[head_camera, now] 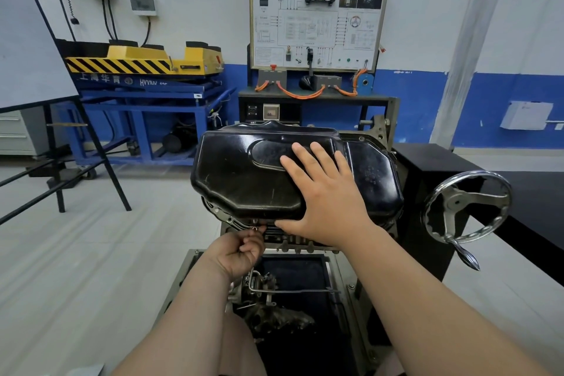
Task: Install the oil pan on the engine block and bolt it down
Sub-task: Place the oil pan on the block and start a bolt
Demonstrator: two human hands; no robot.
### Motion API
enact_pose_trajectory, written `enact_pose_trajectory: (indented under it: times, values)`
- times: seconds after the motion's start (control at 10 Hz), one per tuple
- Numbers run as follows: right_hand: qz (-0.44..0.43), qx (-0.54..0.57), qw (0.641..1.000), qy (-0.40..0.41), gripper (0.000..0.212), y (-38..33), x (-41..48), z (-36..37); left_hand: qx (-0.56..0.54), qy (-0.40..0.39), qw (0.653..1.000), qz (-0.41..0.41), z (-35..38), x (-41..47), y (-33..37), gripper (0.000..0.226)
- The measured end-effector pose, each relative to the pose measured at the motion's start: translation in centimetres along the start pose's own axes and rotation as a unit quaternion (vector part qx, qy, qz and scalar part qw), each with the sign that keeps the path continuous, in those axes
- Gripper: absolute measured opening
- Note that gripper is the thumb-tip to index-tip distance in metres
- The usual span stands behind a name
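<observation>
A black oil pan lies upside down on top of the engine block, which is mounted on a stand. My right hand lies flat on the pan's near right part, fingers straight and spread. My left hand is below the pan's near flange, its fingertips pinching a small bolt at the flange edge. The bolt's thread is hidden by my fingers.
A chrome handwheel with a crank handle sticks out at the right of the stand. A tray with engine parts sits below. A black easel leg stands at the left, and a blue lift table and training board behind.
</observation>
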State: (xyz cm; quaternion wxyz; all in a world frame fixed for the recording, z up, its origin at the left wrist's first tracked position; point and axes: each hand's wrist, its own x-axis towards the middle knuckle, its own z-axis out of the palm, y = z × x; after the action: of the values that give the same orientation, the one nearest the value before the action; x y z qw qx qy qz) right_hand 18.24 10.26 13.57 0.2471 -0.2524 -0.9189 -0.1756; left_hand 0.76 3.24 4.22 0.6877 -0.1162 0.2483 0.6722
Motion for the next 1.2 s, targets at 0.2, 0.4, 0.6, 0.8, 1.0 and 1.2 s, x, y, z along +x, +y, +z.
enact_pose_trajectory:
  times: [0.2, 0.4, 0.6, 0.8, 1.0, 1.2]
  values:
    - [0.0, -0.001, 1.0, 0.006, 0.103, 0.0, 0.0, 0.1, 0.004, -0.012, 1.0, 0.008, -0.6, 0.6, -0.3, 0.034]
    - [0.0, 0.002, 1.0, 0.007, 0.103, 0.0, 0.0, 0.1, -0.005, -0.042, 0.999, 0.007, -1.1, 0.9, -0.5, 0.041]
    - [0.0, 0.002, 1.0, 0.008, 0.103, 0.0, 0.0, 0.1, 0.023, -0.017, 0.999, 0.024, -0.9, 0.5, -0.1, 0.033]
    - [0.001, 0.002, 1.0, 0.009, 0.103, 0.0, 0.0, 0.1, 0.013, -0.013, 1.0, 0.025, -0.4, 0.6, -0.9, 0.036]
    - [0.003, 0.004, 1.0, 0.01, 0.103, 0.0, 0.0, 0.1, 0.038, -0.009, 0.998, 0.043, -0.5, 0.3, -0.5, 0.032]
    - [0.003, 0.001, 1.0, 0.011, 0.104, 0.0, 0.0, 0.1, 0.048, -0.009, 0.998, 0.039, -0.5, 0.5, -1.2, 0.036]
